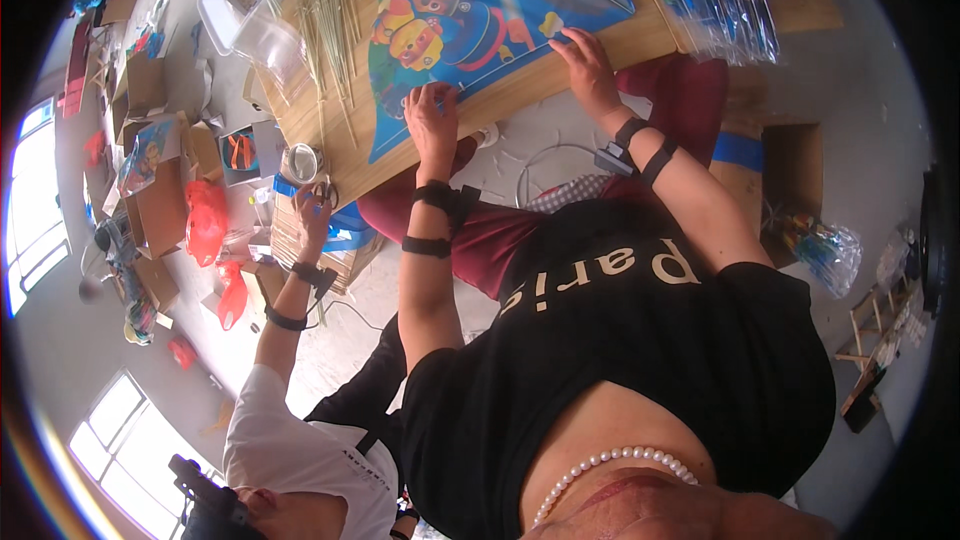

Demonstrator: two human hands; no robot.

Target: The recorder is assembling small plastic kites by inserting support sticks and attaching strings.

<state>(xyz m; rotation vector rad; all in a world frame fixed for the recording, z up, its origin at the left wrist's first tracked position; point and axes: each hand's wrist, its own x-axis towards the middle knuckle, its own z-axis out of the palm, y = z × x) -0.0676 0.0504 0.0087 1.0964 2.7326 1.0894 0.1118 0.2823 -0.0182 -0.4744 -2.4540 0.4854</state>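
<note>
Glossy blue cartoon-printed sheet (pixel 490 45) lies flat on pale wooden table (pixel 350 170), long edge toward wearer, presumably for reach. Left hand (pixel 432 122) curls over that edge, probably steadying it; right hand (pixel 592 80) bends near its right end. Cannot tell whether either pinches.

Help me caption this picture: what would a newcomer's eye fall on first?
Likely the bright blue cartoon-printed sheet at the top, spread on a wooden table, with the left hand and right hand at its near edge. Next might come the pale thin sticks to its left and the puffy red bag farther left, beside cardboard boxes.
</note>
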